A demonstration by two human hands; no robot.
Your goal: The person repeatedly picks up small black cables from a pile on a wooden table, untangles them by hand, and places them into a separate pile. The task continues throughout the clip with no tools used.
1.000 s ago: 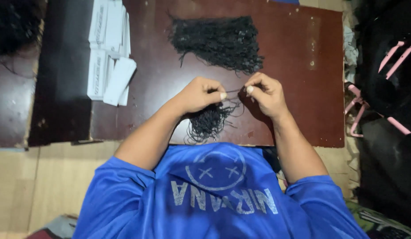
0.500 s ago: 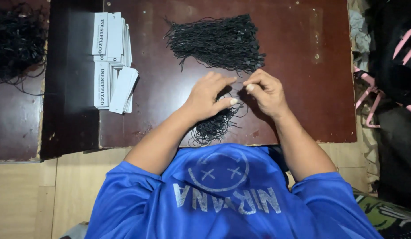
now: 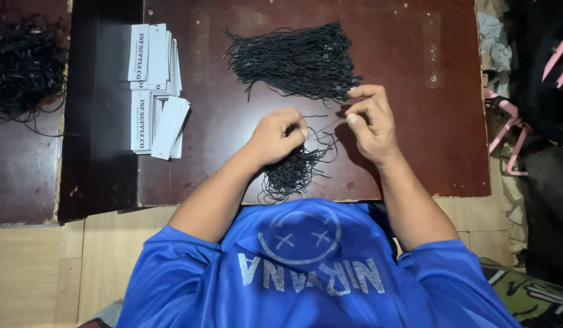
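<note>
My left hand is closed around a small bundle of black strings that hangs toward the near edge of the dark red-brown table. My right hand pinches one thin black string between thumb and forefinger, and the string runs across to my left hand. A large, loosely aligned pile of black strings lies just beyond both hands, and my right fingertips are close to its right end.
Stacks of white paper tags lie at the table's left. Another tangle of black strings sits on a separate surface at far left. Pink hangers and dark clothes lie on the floor to the right.
My hands have drawn apart: the right hand moved right and away from me, drawing one string out of the bundle held by the left hand.
</note>
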